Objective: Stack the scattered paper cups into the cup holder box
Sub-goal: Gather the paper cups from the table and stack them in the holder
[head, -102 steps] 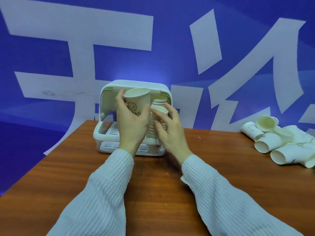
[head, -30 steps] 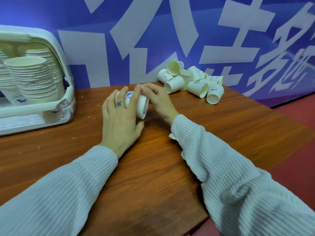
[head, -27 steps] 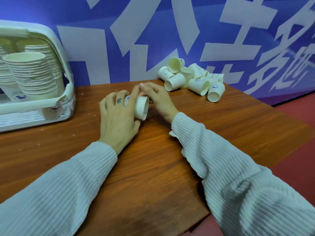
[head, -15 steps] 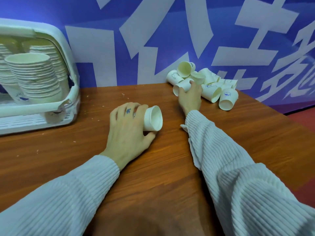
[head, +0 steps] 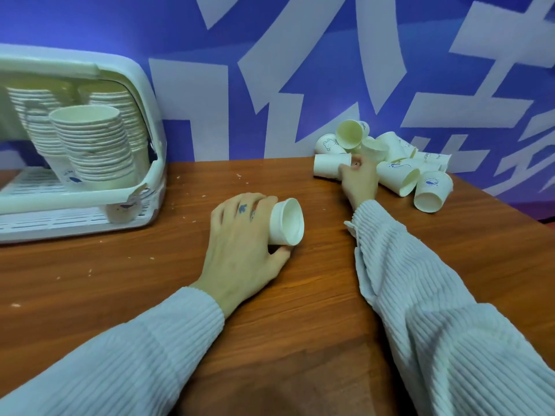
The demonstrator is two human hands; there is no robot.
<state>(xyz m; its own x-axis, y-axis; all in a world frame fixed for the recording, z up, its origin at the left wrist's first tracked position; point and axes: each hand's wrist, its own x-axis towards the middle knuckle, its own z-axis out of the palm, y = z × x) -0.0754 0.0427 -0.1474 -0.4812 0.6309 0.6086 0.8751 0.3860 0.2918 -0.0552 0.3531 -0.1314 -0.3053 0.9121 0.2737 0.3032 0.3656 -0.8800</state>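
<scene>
Reaching away from the cup it shared half a second ago, the right hand point(head: 359, 178) now lies at the heap of loose cups point(head: 387, 163) against the blue wall, on the far right of the table point(head: 300, 325). Its fingers curl round the side-lying cup point(head: 330, 169) at the near-left edge of the heap; how firm the grip is cannot be told, since the fingertips are hidden behind the cup and the hand.

The left hand point(head: 240, 244) holds the cup on its side point(head: 285, 222) alone. Fingers wrap over the top, the thumb presses from below, and the open mouth faces right. One second ago both hands held this cup together; that two-handed hold has ended.

Judgement: the cycle has moved from handling one cup to collecting a second. The left-hand cup, mouth toward the heap, is placed to receive the next cup by nesting.

The cup holder box point(head: 150, 121) stands open at the left edge of the table. Tall nested stacks point(head: 90, 145) fill it. About ten loose cups remain in the heap, so most of the task appears complete.

Risk: pulling the edge cup may dislodge those resting against it.
</scene>
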